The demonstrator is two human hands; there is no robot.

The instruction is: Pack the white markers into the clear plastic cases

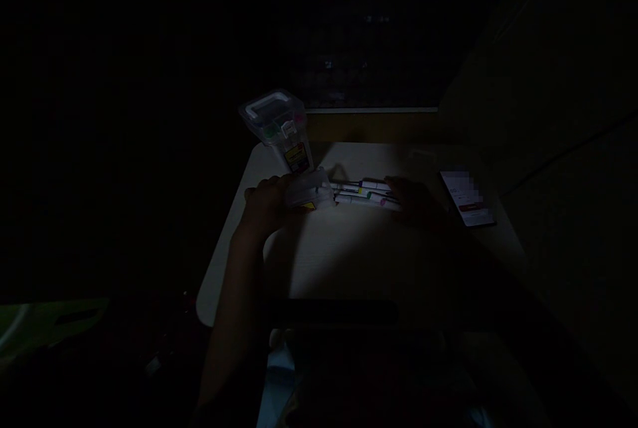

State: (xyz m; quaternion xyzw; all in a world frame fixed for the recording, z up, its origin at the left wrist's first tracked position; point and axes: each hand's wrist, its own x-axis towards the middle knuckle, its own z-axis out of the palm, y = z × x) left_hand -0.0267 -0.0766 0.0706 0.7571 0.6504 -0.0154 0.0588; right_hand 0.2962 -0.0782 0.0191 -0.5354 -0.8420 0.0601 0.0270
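In very dim light, my left hand (pixel 266 205) is closed around a small clear plastic box (pixel 310 194) with a yellow-and-black label. The box lies on its side on the table, its mouth towards the right. Several white markers (pixel 366 194) with coloured bands lie side by side just right of it, their left ends at the mouth. My right hand (pixel 416 201) is at their right ends, fingers curled against them, mostly in shadow. Behind the left hand stands a taller clear container (pixel 279 125) with a handled lid and coloured marker ends inside.
A lit phone (pixel 467 197) lies on the right of the pale table (pixel 319 262). A dark cable (pixel 558 157) runs from the table's right side. Something bright green (pixel 50 321) shows at lower left. Most surroundings are too dark to make out.
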